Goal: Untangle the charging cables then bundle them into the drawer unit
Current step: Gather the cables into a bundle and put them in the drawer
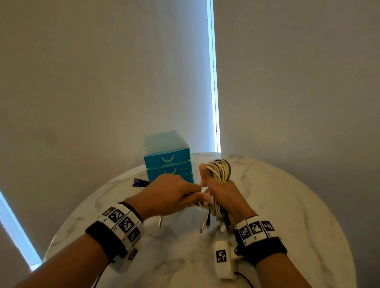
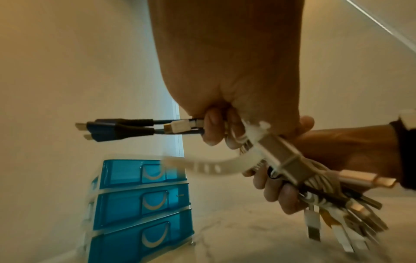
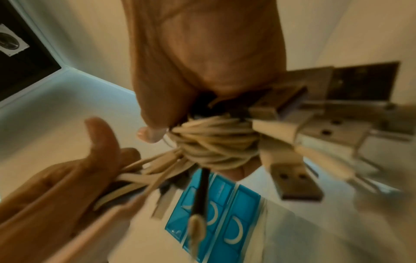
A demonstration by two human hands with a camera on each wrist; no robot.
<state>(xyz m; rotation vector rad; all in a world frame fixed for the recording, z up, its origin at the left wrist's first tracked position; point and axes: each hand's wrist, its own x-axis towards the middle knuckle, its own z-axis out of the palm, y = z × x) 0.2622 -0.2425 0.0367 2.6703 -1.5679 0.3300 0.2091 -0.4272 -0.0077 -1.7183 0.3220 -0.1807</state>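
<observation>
My right hand (image 1: 222, 196) grips a coiled bundle of white and dark charging cables (image 1: 219, 170) upright above the marble table (image 1: 283, 204). Several USB plugs (image 2: 337, 218) hang from the bundle's lower end. My left hand (image 1: 189, 193) meets it from the left and holds cable ends, with two black connectors (image 2: 117, 128) and a white one poking out of the fist. A white perforated strap (image 2: 207, 164) curves out from the bundle (image 3: 213, 142) between the hands. The blue drawer unit (image 1: 167, 160) stands just behind, its three drawers (image 2: 141, 204) closed.
A small dark object (image 1: 139, 183) lies on the table left of the drawer unit. The round table's edge curves close on both sides, with a wall and blinds right behind the unit. A thin black wire (image 1: 246, 280) trails from my right wrist camera.
</observation>
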